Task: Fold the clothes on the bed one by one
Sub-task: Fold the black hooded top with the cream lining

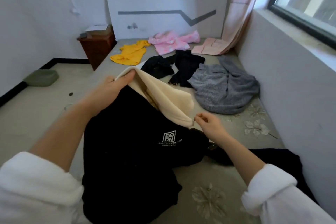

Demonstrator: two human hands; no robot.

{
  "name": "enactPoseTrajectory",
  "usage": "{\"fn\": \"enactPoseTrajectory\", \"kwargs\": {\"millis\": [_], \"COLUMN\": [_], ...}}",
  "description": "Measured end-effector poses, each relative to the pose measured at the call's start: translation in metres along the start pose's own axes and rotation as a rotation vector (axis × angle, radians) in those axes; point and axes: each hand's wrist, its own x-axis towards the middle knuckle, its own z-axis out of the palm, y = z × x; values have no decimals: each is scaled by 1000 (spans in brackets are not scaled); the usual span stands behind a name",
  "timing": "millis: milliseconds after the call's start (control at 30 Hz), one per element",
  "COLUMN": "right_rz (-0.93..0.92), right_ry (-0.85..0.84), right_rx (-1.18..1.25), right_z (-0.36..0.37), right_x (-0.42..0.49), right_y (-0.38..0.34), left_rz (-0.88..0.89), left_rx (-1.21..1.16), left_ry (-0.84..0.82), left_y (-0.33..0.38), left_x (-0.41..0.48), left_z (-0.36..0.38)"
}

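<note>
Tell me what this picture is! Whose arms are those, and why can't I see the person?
The camera sits on a person's head and looks forward and down, so you see only their two arms in white sleeves. They are folding clothes on a bed. The left hand grips the cream lining of a black fleece-lined garment with a white logo. The right hand is beside that lining, fingers loosely curled, and seems to hold nothing. Farther away on the bed lie a yellow garment, a pink garment, a crumpled black garment, a long black garment and a grey knitted sweater, all unfolded.
</note>
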Motion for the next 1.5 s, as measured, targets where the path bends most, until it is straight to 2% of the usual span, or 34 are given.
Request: {"fn": "enactPoseTrajectory", "kwargs": {"millis": [167, 200, 267, 333, 433, 500, 567, 633, 667, 700, 767, 833, 867, 967, 1033, 1167, 1267, 1333, 1433, 1500], "right_rz": [131, 177, 299, 399, 474, 496, 515, 457, 397, 331, 159, -75, -206, -565, -736, -968, -1036, -990, -782, -607], "right_ry": [-58, -96, -275, -468, -555, -522, -430, -296, -252, -226, -198, -176, -168, -130, -91, 120, 209, 152, -65, -202], "right_rx": [195, 274, 422, 521, 607, 589, 468, 206, 103, 40, -4, -85, -136, -335, -439, -644, -795, -840, -926, -966], "right_z": [37, 50, 77, 103, 137, 153, 164, 168, 166, 162, 146, 126, 115, 86, 65, 25, 5, 2, 17, 31], "right_x": [-13, -18, -29, -35, -36, -39, -42, -41, -41, -38, -34, -28, -24, -17, -21, -28, -28, -29, -36, -45], "right_y": [-76, -91, -111, -120, -119, -119, -113, -105, -104, -106, -120, -149, -167, -218, -250, -277, -260, -230, -164, -120], "left_rz": [-180, -190, -190, -38, 188, 263, 253, 189, 144, 105, 34, 88, 141, 249, 356, 516, 711, 685, 299, 158], "left_rx": [-70, -59, 32, 203, 465, 589, 643, 620, 544, 426, 217, 224, 264, 249, 271, 366, 349, 319, 358, 516], "left_ry": [26, -5, -72, -233, -573, -829, -1050, -1182, -1188, -1106, -751, -400, -329, -363, -286, -21, 46, -116, -723, -1036], "left_y": [-33, -40, -44, -53, -79, -99, -115, -125, -129, -131, -135, -138, -139, -132, -125, -97, -93, -101, -116, -141], "left_x": [12, 14, 13, 2, -16, -27, -38, -38, -32, -23, 0, 26, 38, 64, 74, 67, 49, 32, -2, -10], "left_z": [-65, -75, -80, -76, -53, -37, -26, -33, -42, -54, -79, -99, -103, -107, -105, -94, -86, -75, -47, -24]}}
